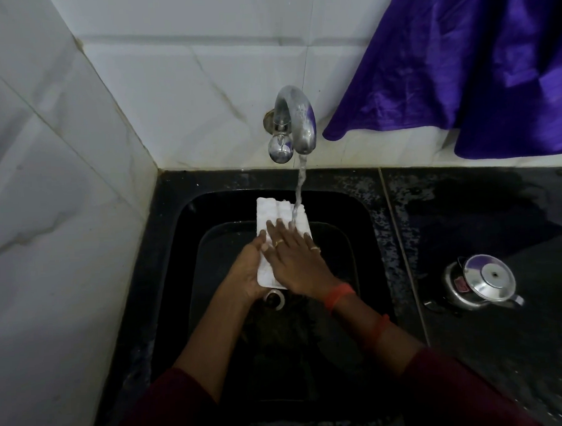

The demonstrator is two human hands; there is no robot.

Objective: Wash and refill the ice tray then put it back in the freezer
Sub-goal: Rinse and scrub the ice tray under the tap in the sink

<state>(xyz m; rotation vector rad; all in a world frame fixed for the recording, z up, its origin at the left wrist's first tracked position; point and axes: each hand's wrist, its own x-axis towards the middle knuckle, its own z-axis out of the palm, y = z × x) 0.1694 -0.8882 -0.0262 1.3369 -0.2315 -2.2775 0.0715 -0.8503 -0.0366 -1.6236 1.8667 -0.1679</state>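
White and made of plastic, the ice tray (275, 213) is held above the black sink (181, 249), its long side pointing away from the person toward the tiled wall (171, 88). The left hand (247, 272) supports the near left part of the tray from below, with the palm turned up and the thumb lying along the left edge. Its other fingers are hidden under the tray, so I cannot tell how much they curl, but the hand clearly holds the tray. The right hand (294, 260) lies flat on the top of the tray, palm down, and its fingers (273, 231) are straight and a little spread, pressing on the compartments without gripping anything. Two rings show on this hand, and an orange band (338, 294) goes around its wrist. Both forearms come up from the bottom of the view, in dark red sleeves (172, 404), and meet at the tray. A metal tap (296, 115) on the wall is running, and the water stream (299, 186) falls on the far right part of the tray, just beside the tips of the right fingers. Under the hands the round drain (274, 298) is partly visible. On the wet dark worktop (466, 204) at the right stands a steel pot with a lid (482, 281), well apart from the sink. A purple cloth (459, 60) hangs over the wall above it.
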